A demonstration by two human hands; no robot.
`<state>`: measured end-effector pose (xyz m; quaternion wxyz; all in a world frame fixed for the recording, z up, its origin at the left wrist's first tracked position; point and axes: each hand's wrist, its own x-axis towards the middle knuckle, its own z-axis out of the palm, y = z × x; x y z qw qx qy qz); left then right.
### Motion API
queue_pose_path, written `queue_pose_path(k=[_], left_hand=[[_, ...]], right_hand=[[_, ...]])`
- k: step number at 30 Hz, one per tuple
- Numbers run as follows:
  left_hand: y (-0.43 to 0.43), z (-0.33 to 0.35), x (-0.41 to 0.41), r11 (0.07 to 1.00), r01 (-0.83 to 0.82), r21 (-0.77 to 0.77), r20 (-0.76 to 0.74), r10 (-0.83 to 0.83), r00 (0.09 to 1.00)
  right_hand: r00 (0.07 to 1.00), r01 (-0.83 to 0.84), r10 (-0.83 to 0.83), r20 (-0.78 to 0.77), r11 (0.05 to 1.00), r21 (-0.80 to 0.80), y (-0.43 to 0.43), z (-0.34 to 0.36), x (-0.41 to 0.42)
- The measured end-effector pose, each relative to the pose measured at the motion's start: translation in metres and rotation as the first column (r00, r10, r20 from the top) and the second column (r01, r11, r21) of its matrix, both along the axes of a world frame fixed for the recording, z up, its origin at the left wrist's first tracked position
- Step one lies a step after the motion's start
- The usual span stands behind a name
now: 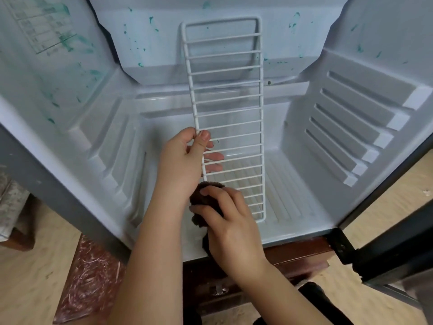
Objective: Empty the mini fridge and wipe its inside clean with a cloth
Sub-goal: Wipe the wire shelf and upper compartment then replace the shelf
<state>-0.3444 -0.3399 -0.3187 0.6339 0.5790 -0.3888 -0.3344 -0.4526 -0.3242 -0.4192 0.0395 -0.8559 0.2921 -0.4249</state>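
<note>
The mini fridge (pixel 234 134) stands open with nothing stored inside; its white walls carry green smears on the left and back. A white wire shelf (pixel 228 109) is held on edge inside the cavity, reaching from the front toward the back wall. My left hand (pixel 185 158) grips the shelf's left rail, thumb over the wire and fingers behind it. My right hand (pixel 230 227) holds a dark brown cloth (pixel 206 205) bunched against the shelf's lower left corner.
The fridge door (pixel 396 245) hangs open at the right on a black hinge. The fridge sits on a dark wooden cabinet (pixel 302 256). A reddish patterned mat (pixel 89 280) lies on the light floor at the lower left. Ribbed shelf supports line both side walls.
</note>
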Motion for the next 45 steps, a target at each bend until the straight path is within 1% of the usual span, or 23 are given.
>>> queue_pose_path(k=[2,4,8,10,12,15,17,19,20,22,23,25,28,30,31,32,34,35,36,39,41,43,45], left_hand=[[-0.001,-0.001,0.001,1.0,0.007,0.0,-0.006,-0.007,1.0],[-0.002,-0.001,0.0,1.0,0.0,-0.007,-0.018,0.0,1.0],[-0.002,-0.004,0.002,1.0,0.001,-0.01,-0.004,-0.001,1.0],[0.0,-0.007,0.004,0.999,0.04,0.035,0.055,-0.042,0.998],[0.003,-0.011,0.005,0.994,0.063,0.089,0.112,-0.073,0.991],[0.006,-0.013,0.006,0.987,0.057,0.151,0.207,-0.088,0.974],[0.007,-0.014,0.006,0.986,0.045,0.164,0.254,-0.086,0.963],[0.007,-0.015,0.006,0.985,0.025,0.17,0.294,-0.075,0.953],[0.006,-0.016,0.006,0.984,0.014,0.177,0.315,-0.071,0.946],[0.006,-0.017,0.006,0.981,0.002,0.196,0.355,-0.073,0.932],[0.005,-0.017,0.006,0.979,-0.001,0.203,0.368,-0.076,0.927],[0.005,-0.017,0.007,0.979,-0.001,0.203,0.377,-0.077,0.923],[0.004,-0.018,0.006,0.984,-0.015,0.179,0.355,-0.051,0.933],[0.003,-0.019,0.006,0.987,-0.035,0.16,0.357,-0.025,0.934],[0.002,-0.019,0.007,0.987,-0.046,0.154,0.378,-0.016,0.926],[0.002,-0.019,0.008,0.987,-0.059,0.151,0.405,-0.008,0.914],[0.002,-0.021,0.012,0.985,-0.086,0.15,0.435,0.012,0.9],[0.002,-0.021,0.014,0.984,-0.095,0.151,0.436,0.02,0.9],[0.002,-0.021,0.015,0.983,-0.099,0.155,0.434,0.023,0.901],[0.004,-0.021,0.015,0.981,-0.107,0.16,0.435,0.027,0.9],[0.005,-0.02,0.013,0.985,-0.103,0.139,0.419,0.036,0.907],[0.007,-0.019,0.011,0.993,-0.059,0.102,0.315,0.024,0.949],[0.01,-0.016,0.009,0.996,-0.002,0.085,0.145,-0.01,0.989]], right_hand=[[1.0,0.003,-0.003,0.004,1.0,0.012,-0.003,0.003,-0.009],[0.997,0.049,-0.052,0.058,0.998,0.049,-0.009,0.005,-0.024],[0.956,0.249,-0.266,0.124,0.959,0.138,-0.035,0.002,-0.06],[0.925,0.305,-0.343,0.161,0.926,0.221,-0.047,-0.001,-0.072],[0.918,0.302,-0.354,0.18,0.916,0.263,-0.053,-0.004,-0.075],[0.913,0.303,-0.361,0.19,0.912,0.275,-0.052,-0.003,-0.069],[0.901,0.332,-0.381,0.208,0.914,0.235,-0.045,0.003,-0.065],[0.928,0.285,-0.307,0.211,0.95,0.127,-0.031,0.008,-0.059],[0.958,0.207,-0.217,0.189,0.975,0.076,-0.022,0.008,-0.054],[0.997,0.013,-0.014,0.07,1.0,0.013,-0.006,0.001,-0.042],[0.998,-0.054,0.054,-0.008,0.999,0.005,-0.002,-0.005,-0.037],[0.988,-0.101,0.102,-0.114,0.995,0.015,-0.001,-0.015,-0.031],[0.992,-0.086,0.089,-0.093,0.996,0.035,-0.01,-0.016,-0.038],[1.0,-0.003,0.004,-0.017,0.996,0.086,-0.02,-0.012,-0.053],[0.996,0.086,-0.089,0.024,0.988,0.127,-0.029,-0.011,-0.064],[0.977,0.195,-0.208,0.055,0.964,0.178,-0.038,-0.01,-0.077],[0.903,0.38,-0.42,0.089,0.879,0.288,-0.054,-0.007,-0.101],[0.88,0.414,-0.465,0.1,0.851,0.324,-0.058,-0.005,-0.108],[0.878,0.409,-0.465,0.114,0.852,0.328,-0.058,-0.003,-0.11],[0.922,0.32,-0.364,0.129,0.907,0.272,-0.05,-0.001,-0.096],[0.934,0.295,-0.335,0.128,0.92,0.258,-0.049,-0.002,-0.088],[0.931,0.291,-0.343,0.125,0.904,0.314,-0.057,-0.003,-0.085],[0.932,0.299,-0.355,0.077,0.869,0.393,-0.066,-0.003,-0.086]])
